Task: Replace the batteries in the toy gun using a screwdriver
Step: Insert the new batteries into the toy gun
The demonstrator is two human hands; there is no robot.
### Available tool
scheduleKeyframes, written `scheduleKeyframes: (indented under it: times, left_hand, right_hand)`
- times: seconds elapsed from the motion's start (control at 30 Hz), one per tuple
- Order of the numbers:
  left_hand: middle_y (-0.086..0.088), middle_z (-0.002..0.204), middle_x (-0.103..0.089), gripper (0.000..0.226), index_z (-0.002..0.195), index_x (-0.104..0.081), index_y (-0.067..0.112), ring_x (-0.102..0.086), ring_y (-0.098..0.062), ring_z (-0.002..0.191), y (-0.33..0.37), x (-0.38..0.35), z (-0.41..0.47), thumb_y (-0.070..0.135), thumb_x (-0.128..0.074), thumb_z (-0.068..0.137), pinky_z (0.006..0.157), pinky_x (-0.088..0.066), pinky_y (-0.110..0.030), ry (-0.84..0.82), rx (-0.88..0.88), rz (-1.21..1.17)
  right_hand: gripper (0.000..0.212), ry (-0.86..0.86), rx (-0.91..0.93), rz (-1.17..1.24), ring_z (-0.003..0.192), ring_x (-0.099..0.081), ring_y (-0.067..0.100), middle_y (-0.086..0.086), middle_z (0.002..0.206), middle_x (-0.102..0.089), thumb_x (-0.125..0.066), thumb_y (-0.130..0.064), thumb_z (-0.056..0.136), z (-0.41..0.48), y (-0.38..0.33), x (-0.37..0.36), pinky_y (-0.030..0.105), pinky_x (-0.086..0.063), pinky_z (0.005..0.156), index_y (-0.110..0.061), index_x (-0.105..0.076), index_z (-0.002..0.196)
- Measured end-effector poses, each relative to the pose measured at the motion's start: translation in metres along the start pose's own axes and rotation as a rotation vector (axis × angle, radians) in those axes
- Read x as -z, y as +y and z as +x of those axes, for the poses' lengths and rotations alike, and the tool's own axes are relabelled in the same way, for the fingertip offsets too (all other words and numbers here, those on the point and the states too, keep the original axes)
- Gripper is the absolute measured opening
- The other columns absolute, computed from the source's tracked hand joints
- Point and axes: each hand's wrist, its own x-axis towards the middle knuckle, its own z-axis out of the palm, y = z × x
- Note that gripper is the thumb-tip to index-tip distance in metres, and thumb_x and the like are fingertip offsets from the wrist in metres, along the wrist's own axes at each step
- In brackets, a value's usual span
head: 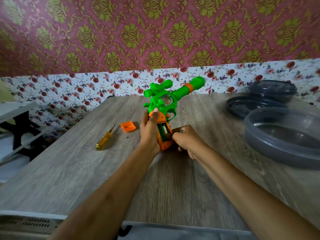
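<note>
A green and orange toy gun (164, 99) is held upright above the wooden table (86, 179), barrel pointing up and to the right. My left hand (149, 132) grips its orange handle from the left. The battery compartment (163, 133) in the handle is uncovered, and a pale battery shows inside. My right hand (187, 141) is at the lower right of the handle, fingers curled at the compartment's bottom end; what they pinch is hidden. The orange battery cover (128, 126) lies on the table to the left. A yellow-handled screwdriver (104, 140) lies further left, with a small screw (127, 137) between them.
Dark translucent plastic containers and lids (284, 134) are stacked at the table's right side. A floral wall runs behind the table. A white shelf and black frame (19, 122) stand off the left edge. A grey cloth (173, 231) sits at the near edge.
</note>
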Motion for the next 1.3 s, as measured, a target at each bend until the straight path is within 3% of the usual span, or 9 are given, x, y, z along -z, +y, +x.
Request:
scheduleKeyframes:
  times: [0.17, 0.27, 0.47, 0.57, 0.63, 0.73, 0.97, 1.13, 1.3]
  left_hand:
    - [-0.013, 0.100, -0.062, 0.019, 0.112, -0.057, 0.018, -0.061, -0.022, 0.072, 0.000, -0.001, 0.002, 0.024, -0.055, 0.094, 0.049, -0.053, -0.026, -0.049, -0.066, 0.033]
    - [-0.007, 0.088, -0.063, 0.011, 0.104, -0.059, 0.020, -0.060, -0.020, 0.065, 0.002, -0.001, 0.003, 0.023, -0.053, 0.095, 0.050, -0.051, -0.028, -0.104, -0.077, 0.052]
    - [-0.011, 0.092, -0.063, 0.019, 0.111, -0.057, 0.022, -0.060, -0.022, 0.063, 0.006, 0.004, 0.008, 0.029, -0.054, 0.094, 0.054, -0.053, -0.032, -0.105, -0.019, 0.012]
    - [-0.014, 0.095, -0.064, 0.027, 0.118, -0.054, 0.023, -0.063, -0.022, 0.061, 0.007, 0.005, 0.010, 0.032, -0.055, 0.093, 0.056, -0.053, -0.033, -0.071, 0.015, 0.001]
    - [-0.016, 0.103, -0.064, 0.038, 0.127, -0.051, 0.020, -0.064, -0.021, 0.062, 0.006, 0.006, 0.012, 0.034, -0.056, 0.092, 0.057, -0.054, -0.031, -0.029, 0.027, 0.004]
    - [-0.015, 0.100, -0.065, 0.043, 0.128, -0.052, 0.017, -0.065, -0.020, 0.064, 0.005, 0.008, 0.015, 0.038, -0.056, 0.091, 0.058, -0.055, -0.031, -0.003, 0.078, -0.013]
    - [-0.008, 0.079, -0.065, 0.041, 0.118, -0.055, 0.012, -0.064, -0.018, 0.062, 0.005, 0.010, 0.017, 0.043, -0.056, 0.090, 0.057, -0.054, -0.030, 0.023, 0.195, -0.050]
    - [-0.009, 0.083, -0.065, 0.043, 0.120, -0.054, 0.013, -0.064, -0.020, 0.068, 0.004, 0.011, 0.018, 0.044, -0.056, 0.090, 0.058, -0.053, -0.031, 0.017, 0.218, -0.050]
    - [-0.009, 0.084, -0.065, 0.042, 0.119, -0.054, 0.012, -0.064, -0.020, 0.069, 0.003, 0.012, 0.020, 0.043, -0.057, 0.090, 0.060, -0.052, -0.031, 0.016, 0.223, -0.044]
  right_hand:
    - [0.022, -0.044, -0.002, 0.001, 0.049, -0.043, 0.014, 0.004, 0.061, -0.050, -0.055, -0.008, 0.083, 0.001, 0.001, 0.003, 0.018, -0.034, 0.038, -0.002, -0.069, 0.099]
    - [0.015, -0.167, -0.011, 0.076, 0.031, -0.033, 0.006, 0.000, 0.052, -0.039, -0.059, -0.012, 0.086, -0.002, -0.002, 0.012, 0.011, -0.023, 0.032, -0.007, -0.066, 0.098]
    - [0.023, -0.151, -0.050, 0.189, 0.026, -0.031, 0.004, 0.002, 0.060, -0.046, -0.067, -0.026, 0.081, -0.001, -0.003, 0.019, 0.011, -0.020, 0.032, -0.008, -0.065, 0.096]
    - [0.027, -0.046, -0.095, 0.303, 0.032, -0.035, 0.005, 0.006, 0.079, -0.063, -0.056, -0.033, 0.085, 0.001, -0.007, 0.027, 0.013, -0.022, 0.032, -0.008, -0.063, 0.093]
    - [0.032, -0.037, -0.128, 0.456, 0.029, -0.033, 0.004, 0.008, 0.073, -0.059, -0.041, -0.027, 0.089, 0.002, -0.008, 0.034, 0.012, -0.020, 0.031, -0.002, -0.059, 0.096]
    - [0.033, -0.077, -0.181, 0.586, 0.028, -0.030, 0.005, 0.005, 0.062, -0.047, -0.030, -0.017, 0.088, -0.001, -0.007, 0.038, 0.010, -0.018, 0.033, -0.001, -0.056, 0.077]
    - [0.024, -0.187, -0.261, 0.759, 0.032, -0.044, 0.002, 0.000, 0.059, -0.051, -0.040, -0.016, 0.089, -0.001, -0.010, 0.035, 0.011, -0.029, 0.034, -0.005, -0.058, 0.077]
    - [0.016, -0.243, -0.279, 0.970, 0.061, -0.053, 0.009, 0.005, 0.074, -0.054, -0.049, -0.014, 0.090, -0.006, -0.013, 0.036, 0.015, -0.047, 0.044, -0.003, -0.060, 0.086]
    - [0.004, -0.042, -0.107, 0.789, 0.056, -0.057, 0.011, 0.006, 0.072, -0.063, -0.064, -0.015, 0.083, -0.013, -0.018, 0.036, 0.018, -0.043, 0.047, -0.014, -0.063, 0.079]
